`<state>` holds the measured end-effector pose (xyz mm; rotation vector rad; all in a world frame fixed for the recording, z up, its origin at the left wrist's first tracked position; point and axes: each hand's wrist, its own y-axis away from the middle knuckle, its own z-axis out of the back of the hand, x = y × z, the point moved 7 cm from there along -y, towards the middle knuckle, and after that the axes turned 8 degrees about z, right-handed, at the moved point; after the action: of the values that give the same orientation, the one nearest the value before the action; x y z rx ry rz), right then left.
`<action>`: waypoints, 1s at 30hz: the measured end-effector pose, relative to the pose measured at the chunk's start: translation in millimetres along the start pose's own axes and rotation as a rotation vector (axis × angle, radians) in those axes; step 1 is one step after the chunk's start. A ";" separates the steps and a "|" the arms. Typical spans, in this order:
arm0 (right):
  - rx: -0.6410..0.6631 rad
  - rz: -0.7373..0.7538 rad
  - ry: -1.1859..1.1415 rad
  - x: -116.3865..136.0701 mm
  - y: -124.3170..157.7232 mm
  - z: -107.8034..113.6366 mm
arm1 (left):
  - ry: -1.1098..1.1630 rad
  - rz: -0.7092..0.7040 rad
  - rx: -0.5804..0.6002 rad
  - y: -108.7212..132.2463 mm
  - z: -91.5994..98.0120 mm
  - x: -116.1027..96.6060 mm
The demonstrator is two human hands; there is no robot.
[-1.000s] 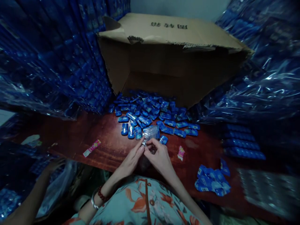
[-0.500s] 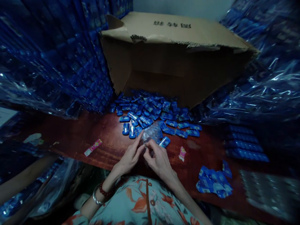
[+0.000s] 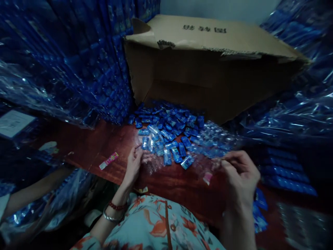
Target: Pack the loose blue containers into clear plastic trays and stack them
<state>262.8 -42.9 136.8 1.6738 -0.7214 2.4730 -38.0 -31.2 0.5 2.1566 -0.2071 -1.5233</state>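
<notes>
Toward back of reddish-brown table (image 3: pixel 91 147), big cardboard box (image 3: pixel 205 34), open side facing front, ragged edge, dark print on top; pale wall (image 3: pixel 218 8) behind. To its left, tall blue stack (image 3: pixel 70 55), plus white label (image 3: pixel 16 122) lower down, pale scrap (image 3: pixel 48 146), pink-and-yellow strip (image 3: pixel 109 160) lying flat. To its right, shiny plastic-wrapped blue bundle (image 3: pixel 299 107), blurred.
</notes>
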 end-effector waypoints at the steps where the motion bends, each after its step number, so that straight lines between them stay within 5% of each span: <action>1: 0.036 0.051 0.078 4.6 -0.3 3.4 | -0.025 -0.001 -0.035 -2.3 9.4 -0.7; 4: 0.350 0.268 0.283 22.6 16.9 -16.8 | -0.164 -0.047 -0.202 -8.5 51.8 -6.1; 8: 0.878 0.499 0.325 32.4 81.9 -72.6 | -0.501 -0.223 -0.601 -6.6 124.4 -27.0; 12: 1.101 0.630 0.318 24.3 129.2 -113.6 | -0.772 -0.271 -0.687 -12.8 144.5 -39.9; 19: 1.133 0.693 0.485 0.5 129.0 -147.5 | -0.934 -0.588 -0.750 0.6 84.3 -66.3; 25: 1.028 0.623 0.450 -12.5 117.5 -145.1 | -0.957 -0.681 -0.021 -1.2 -19.5 -36.6; 30: 0.875 0.494 0.663 -44.9 71.7 -129.9 | -1.502 -0.548 0.037 -26.3 -70.0 -16.2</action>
<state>147.0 -43.6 33.8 0.6256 0.0871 3.7172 16.3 19.1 20.0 0.6336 -0.1048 -3.1387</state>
